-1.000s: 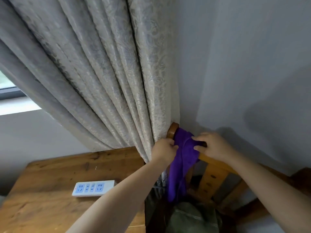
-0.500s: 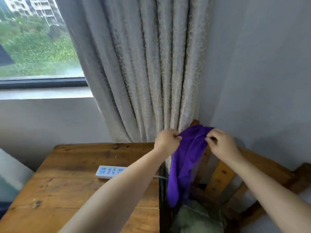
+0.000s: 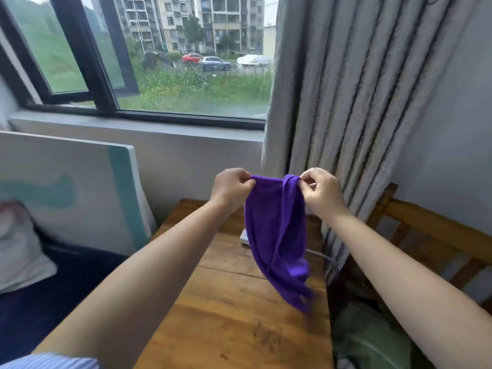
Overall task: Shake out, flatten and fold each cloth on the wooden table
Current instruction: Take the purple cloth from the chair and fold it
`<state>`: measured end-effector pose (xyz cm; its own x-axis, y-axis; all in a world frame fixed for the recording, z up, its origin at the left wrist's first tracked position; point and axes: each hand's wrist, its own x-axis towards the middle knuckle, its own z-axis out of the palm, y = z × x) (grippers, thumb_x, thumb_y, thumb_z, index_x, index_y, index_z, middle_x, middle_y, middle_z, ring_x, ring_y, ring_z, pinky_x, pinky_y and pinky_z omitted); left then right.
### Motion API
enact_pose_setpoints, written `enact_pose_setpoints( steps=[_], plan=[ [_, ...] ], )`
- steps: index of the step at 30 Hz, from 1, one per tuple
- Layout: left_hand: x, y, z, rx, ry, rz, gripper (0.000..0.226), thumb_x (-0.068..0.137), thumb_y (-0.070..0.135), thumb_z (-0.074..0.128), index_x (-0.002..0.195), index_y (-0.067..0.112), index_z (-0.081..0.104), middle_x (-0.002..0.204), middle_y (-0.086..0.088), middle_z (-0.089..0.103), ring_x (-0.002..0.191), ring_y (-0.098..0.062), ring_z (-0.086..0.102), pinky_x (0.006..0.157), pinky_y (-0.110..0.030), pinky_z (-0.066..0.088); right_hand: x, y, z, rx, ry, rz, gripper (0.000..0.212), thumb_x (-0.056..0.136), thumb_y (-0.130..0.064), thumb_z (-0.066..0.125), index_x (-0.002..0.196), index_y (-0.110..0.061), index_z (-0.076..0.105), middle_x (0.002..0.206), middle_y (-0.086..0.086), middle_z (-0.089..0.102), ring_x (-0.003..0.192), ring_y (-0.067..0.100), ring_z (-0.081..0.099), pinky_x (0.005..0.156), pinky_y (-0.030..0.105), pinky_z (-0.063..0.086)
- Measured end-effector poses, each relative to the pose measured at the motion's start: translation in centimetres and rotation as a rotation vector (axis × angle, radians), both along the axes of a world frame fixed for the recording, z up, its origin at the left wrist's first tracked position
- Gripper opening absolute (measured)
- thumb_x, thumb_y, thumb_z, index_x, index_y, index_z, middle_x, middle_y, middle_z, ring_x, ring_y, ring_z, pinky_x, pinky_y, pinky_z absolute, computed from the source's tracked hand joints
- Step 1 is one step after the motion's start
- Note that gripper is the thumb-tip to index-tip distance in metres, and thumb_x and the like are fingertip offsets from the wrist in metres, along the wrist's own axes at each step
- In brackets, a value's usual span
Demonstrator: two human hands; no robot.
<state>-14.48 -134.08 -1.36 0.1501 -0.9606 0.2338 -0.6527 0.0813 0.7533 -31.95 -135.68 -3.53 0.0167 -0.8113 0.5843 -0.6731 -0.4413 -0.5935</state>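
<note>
While both arms reach to the middle of the frame, the scene from left to right is this:
Pillow (image 3: 18,251): lower left, beside a white and teal panel (image 3: 80,187).
Left hand (image 3: 231,188): fingers curled, pinching the left top corner of the purple cloth (image 3: 277,243).
Purple cloth: hangs in the air at centre, above the wooden table (image 3: 226,320).
Right hand (image 3: 320,191): fingertips pinch the bunched right top corner.
Curtain (image 3: 346,89): upper right, with a wooden chair (image 3: 426,235) under it.

You hold a purple cloth (image 3: 277,235) of soft, matt pile. Below it, the wooden table (image 3: 234,315) shows glossy varnished grain. Behind hangs a woven, patterned grey curtain (image 3: 346,89).
</note>
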Motion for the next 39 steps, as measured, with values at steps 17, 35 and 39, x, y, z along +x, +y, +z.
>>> enact_pose_setpoints(
  steps=[17, 35, 39],
  plan=[
    [15.9, -2.0, -8.1, 0.274, -0.137, 0.154, 0.023, 0.088, 0.017, 0.058, 0.102, 0.002, 0.068, 0.107, -0.013, 0.068, 0.104, -0.025, 0.06, 0.084, -0.027, 0.043, 15.8, -4.5, -9.0, 0.457, -0.136, 0.192, 0.011, 0.086, -0.002, 0.054, 0.089, 0.003, 0.063, 0.079, 0.007, 0.055, 0.076, 0.018, 0.049, 0.058, 0.016, 0.036],
    [20.8, -7.6, -30.6, 0.911, -0.243, 0.077, 0.027, 0.09, 0.014, 0.047, 0.107, 0.006, 0.066, 0.116, -0.016, 0.065, 0.111, -0.03, 0.058, 0.088, -0.03, 0.045, 17.1, -4.7, -32.5, 1.197, -0.288, -0.452, 0.037, 0.092, -0.022, 0.049, 0.113, 0.008, 0.053, 0.114, 0.028, 0.06, 0.099, 0.037, 0.06, 0.09, 0.042, 0.044],
    [21.5, -7.7, -33.7, 0.867, -0.157, -0.059, 0.032, 0.092, 0.026, 0.052, 0.114, 0.006, 0.064, 0.119, -0.014, 0.065, 0.112, -0.027, 0.059, 0.088, -0.031, 0.045, 19.3, -4.0, -34.4, 1.155, -0.517, -0.591, 0.026, 0.086, -0.016, 0.059, 0.106, 0.001, 0.058, 0.096, 0.016, 0.058, 0.086, 0.031, 0.057, 0.087, 0.048, 0.049]
  ],
)
